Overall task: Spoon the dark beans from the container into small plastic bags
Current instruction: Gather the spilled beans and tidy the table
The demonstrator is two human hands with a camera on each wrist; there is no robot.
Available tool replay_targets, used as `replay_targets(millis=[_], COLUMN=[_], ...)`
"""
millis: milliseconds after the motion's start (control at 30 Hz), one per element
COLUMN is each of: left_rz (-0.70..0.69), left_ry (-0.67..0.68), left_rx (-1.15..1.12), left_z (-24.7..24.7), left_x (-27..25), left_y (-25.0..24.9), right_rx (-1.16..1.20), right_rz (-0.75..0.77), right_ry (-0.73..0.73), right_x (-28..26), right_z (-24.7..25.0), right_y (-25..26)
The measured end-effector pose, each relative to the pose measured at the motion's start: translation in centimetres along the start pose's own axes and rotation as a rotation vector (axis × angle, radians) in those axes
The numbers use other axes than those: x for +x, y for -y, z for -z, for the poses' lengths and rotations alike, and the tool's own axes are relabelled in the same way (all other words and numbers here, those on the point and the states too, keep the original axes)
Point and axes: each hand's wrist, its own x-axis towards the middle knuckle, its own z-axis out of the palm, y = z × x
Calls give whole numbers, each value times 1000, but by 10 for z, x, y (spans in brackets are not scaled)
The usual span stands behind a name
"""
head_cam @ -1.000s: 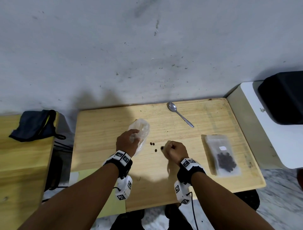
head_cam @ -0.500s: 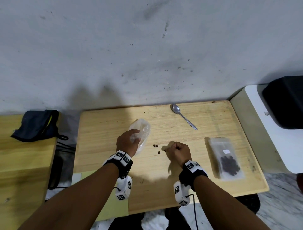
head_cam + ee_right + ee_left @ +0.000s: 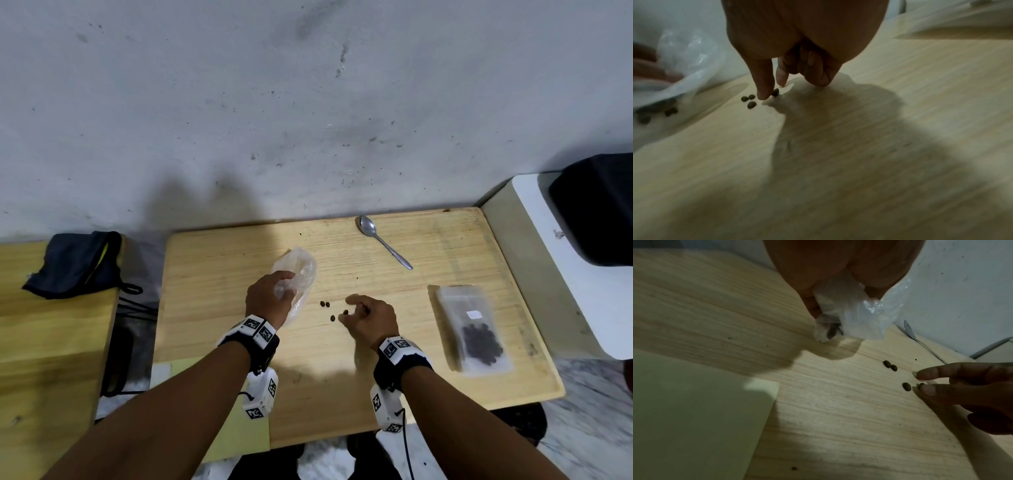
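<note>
My left hand (image 3: 270, 298) grips a small clear plastic bag (image 3: 298, 274), bunched and held just above the wooden table (image 3: 445, 246); a few dark beans (image 3: 831, 332) sit in its lower corner. Several loose dark beans (image 3: 324, 304) lie on the table between my hands. My right hand (image 3: 347, 308) reaches down to them with thumb and forefinger apart, tips at the table. One bean (image 3: 775, 92) lies right at these fingertips (image 3: 762, 95), not pinched. A metal spoon (image 3: 383, 245) lies untouched at the table's far edge.
A flat clear zip bag (image 3: 474, 329) holding a heap of dark beans lies at the right. A dark cloth (image 3: 75, 263) sits on the left bench, a black object (image 3: 596, 205) on the white surface at right. Yellow-green paper (image 3: 239, 428) pokes out under the front edge.
My right hand was curled in a fist beside the beans; now its thumb and forefinger are stretched out and down to them. My left hand still holds the bag in the same place.
</note>
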Motion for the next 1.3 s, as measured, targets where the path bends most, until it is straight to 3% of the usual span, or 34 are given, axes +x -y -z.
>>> replay_targets(millis=[367, 433, 567, 667, 767, 967, 1100, 1300], left_rz=[15, 14, 24, 24, 19, 12, 15, 15], left_ry=[-4, -10, -10, -4, -8, -16, -8, 9], left_rx=[6, -12, -15, -25, -12, -7, -6, 26], left_z=[2, 2, 3, 5, 7, 11, 12, 14], left_x=[-3, -3, -4, -6, -7, -7, -8, -7], left_y=[0, -1, 2, 3, 4, 6, 9, 14], right_rx=[-118, 56, 822, 974, 848, 460, 33, -170], right_rz=[0, -50, -400, -523, -470, -281, -115, -93], right_ry=[9, -6, 148, 249, 254, 127, 70, 87], right_x=[-7, -7, -8, -9, -11, -14, -14, -14], right_z=[-1, 2, 10, 11, 6, -1, -14, -21], right_y=[1, 2, 5, 7, 13, 26, 25, 30])
